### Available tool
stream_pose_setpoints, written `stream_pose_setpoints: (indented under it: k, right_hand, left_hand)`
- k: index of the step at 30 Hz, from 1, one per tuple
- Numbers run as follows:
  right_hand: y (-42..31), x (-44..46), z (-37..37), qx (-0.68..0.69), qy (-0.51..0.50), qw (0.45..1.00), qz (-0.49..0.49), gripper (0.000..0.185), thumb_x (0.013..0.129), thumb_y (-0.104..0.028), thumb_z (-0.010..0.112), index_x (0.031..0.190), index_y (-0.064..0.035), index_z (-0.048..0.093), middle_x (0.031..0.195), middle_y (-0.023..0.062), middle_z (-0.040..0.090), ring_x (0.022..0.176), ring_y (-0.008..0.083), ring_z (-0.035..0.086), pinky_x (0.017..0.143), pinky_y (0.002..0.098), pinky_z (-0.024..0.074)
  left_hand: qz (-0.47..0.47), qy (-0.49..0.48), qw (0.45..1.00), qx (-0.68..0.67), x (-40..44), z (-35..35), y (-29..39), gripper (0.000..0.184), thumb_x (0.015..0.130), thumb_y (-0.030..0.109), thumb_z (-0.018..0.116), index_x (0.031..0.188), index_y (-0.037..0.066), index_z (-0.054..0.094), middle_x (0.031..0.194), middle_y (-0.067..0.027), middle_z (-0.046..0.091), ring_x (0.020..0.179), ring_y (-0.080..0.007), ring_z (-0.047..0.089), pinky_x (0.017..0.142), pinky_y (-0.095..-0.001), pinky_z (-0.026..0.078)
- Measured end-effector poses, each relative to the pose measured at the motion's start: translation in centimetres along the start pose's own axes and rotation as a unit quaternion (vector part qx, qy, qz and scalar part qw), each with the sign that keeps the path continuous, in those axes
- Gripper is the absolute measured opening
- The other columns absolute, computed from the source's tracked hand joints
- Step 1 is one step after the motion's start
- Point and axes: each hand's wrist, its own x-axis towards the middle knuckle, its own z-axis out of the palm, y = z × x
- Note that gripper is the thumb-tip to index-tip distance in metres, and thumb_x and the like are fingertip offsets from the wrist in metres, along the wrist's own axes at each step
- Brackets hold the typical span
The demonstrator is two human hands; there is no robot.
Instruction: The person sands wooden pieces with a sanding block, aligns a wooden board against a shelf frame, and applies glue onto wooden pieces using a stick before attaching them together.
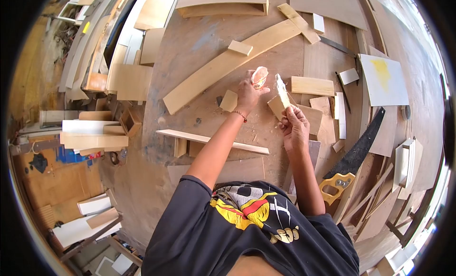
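Note:
My left hand (248, 94) is closed around a small round tub (259, 76) with a pinkish-white top and printed side; its contents are not clear. In my right hand (295, 126), fingers pinch a flat thin stick (281, 91), its upper part coated in something whitish, pointing away from me. The stick is beside the tub, apart from it. Under the right hand lie small wooden boards (311, 118). A small light block (229, 101) lies just left of my left wrist. Nearer me, a long narrow strip (213, 141) rests on wooden pieces.
A long curved board (232, 64) crosses the table (190, 48), with a small block (240, 48) on top. A handsaw (356, 147) lies at the right, near a white panel (384, 81) with a yellow stain. Stacked wood offcuts (95, 133) crowd the left.

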Motion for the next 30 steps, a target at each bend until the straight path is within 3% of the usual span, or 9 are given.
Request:
stream_pose_setpoints:
  k: [4,7,14,16,19,23,26,28,30]
  right_hand:
    - [0.6,0.1,-0.4,-0.019,-0.018,1.0,0.01,0.016,0.086,-0.015,0.061,0.098,-0.0052,0.056,0.079,0.0029,0.061,0.056,0.0043,0.049,0.054,0.0205,0.0459]
    - [1.1,0.0,-0.4,-0.023,-0.038,0.999,0.015,0.016,0.087,-0.015,0.06,0.098,-0.0047,0.055,0.08,0.0048,0.062,0.055,0.0047,0.048,0.054,0.0202,0.0453]
    - [2.3,-0.3,-0.1,-0.022,-0.042,0.999,0.005,0.018,0.088,-0.013,0.059,0.102,-0.0034,0.054,0.081,0.0056,0.062,0.054,0.0049,0.047,0.052,0.02,0.0427]
    - [2.2,-0.6,0.0,-0.022,-0.05,0.999,0.001,0.022,0.088,-0.013,0.059,0.106,-0.0026,0.054,0.082,0.0059,0.062,0.055,0.0045,0.047,0.051,0.02,0.0424]
    - [1.8,-1.3,0.3,-0.021,-0.062,0.997,-0.028,0.03,0.088,-0.011,0.058,0.115,-0.0008,0.054,0.083,0.006,0.062,0.056,0.0042,0.047,0.052,0.0196,0.0422]
    - [1.8,-1.5,-0.3,-0.064,-0.086,0.993,-0.056,0.03,0.087,-0.01,0.059,0.115,0.0008,0.056,0.085,0.0055,0.063,0.057,0.0048,0.047,0.055,0.0204,0.0432]
    - [1.5,-2.1,0.0,-0.107,-0.089,0.986,-0.093,0.026,0.087,-0.01,0.059,0.111,0.0012,0.059,0.087,0.0057,0.063,0.063,0.005,0.05,0.06,0.0197,0.044]
    - [1.4,-2.7,0.6,-0.133,-0.097,0.978,-0.126,0.024,0.087,-0.008,0.058,0.108,0.0028,0.06,0.087,0.0066,0.063,0.071,0.0067,0.054,0.065,0.02,0.0444]
    - [1.0,-3.7,1.4,-0.133,-0.128,0.97,-0.156,0.021,0.086,-0.008,0.059,0.105,0.0024,0.062,0.09,0.0062,0.063,0.073,0.0075,0.055,0.067,0.0202,0.0445]
  left_hand:
    - [0.015,0.031,0.999,0.034,-0.5,-1.2,-0.5,0.064,0.059,0.016,0.082,0.111,0.0,0.046,0.112,-0.0193,0.057,0.1,-0.0303,0.056,0.084,-0.0374,0.046]
    - [0.008,-0.001,0.985,0.17,-1.2,-4.9,0.2,0.071,0.06,0.017,0.081,0.117,-0.003,0.043,0.12,-0.0228,0.051,0.108,-0.0332,0.052,0.091,-0.039,0.043]
    - [0.0,-0.136,0.918,0.374,-3.5,-9.1,-0.5,0.083,0.059,0.018,0.081,0.129,0.005,0.039,0.128,-0.0116,0.047,0.12,-0.0272,0.043,0.1,-0.0378,0.037]
    - [0.077,-0.161,0.86,0.477,-4.3,-8.9,-1.0,0.083,0.056,0.018,0.082,0.129,0.015,0.042,0.128,-0.0027,0.044,0.118,-0.0289,0.041,0.096,-0.0472,0.037]
    - [0.116,-0.164,0.85,0.486,-4.4,-9.1,-1.5,0.08,0.054,0.019,0.083,0.125,0.019,0.047,0.125,0.0012,0.047,0.119,-0.0257,0.041,0.092,-0.0507,0.036]
    - [0.1,-0.194,0.853,0.474,-4.0,-10.5,-0.4,0.077,0.052,0.021,0.083,0.122,0.017,0.05,0.123,0.0014,0.049,0.118,-0.0227,0.042,0.094,-0.0479,0.035]
    - [0.08,-0.168,0.909,0.373,-5.7,-12.4,1.6,0.075,0.055,0.025,0.083,0.122,0.015,0.051,0.123,-0.0005,0.049,0.117,-0.0229,0.045,0.094,-0.0439,0.037]
    - [0.033,-0.157,0.98,0.117,-7.6,-13.6,3.9,0.071,0.058,0.027,0.082,0.12,0.012,0.051,0.12,-0.0036,0.051,0.114,-0.0237,0.048,0.093,-0.039,0.039]
    - [0.037,-0.149,0.985,0.077,-9.1,-14.5,5.3,0.07,0.059,0.024,0.082,0.12,0.01,0.051,0.118,-0.0023,0.051,0.112,-0.0192,0.047,0.093,-0.0352,0.038]
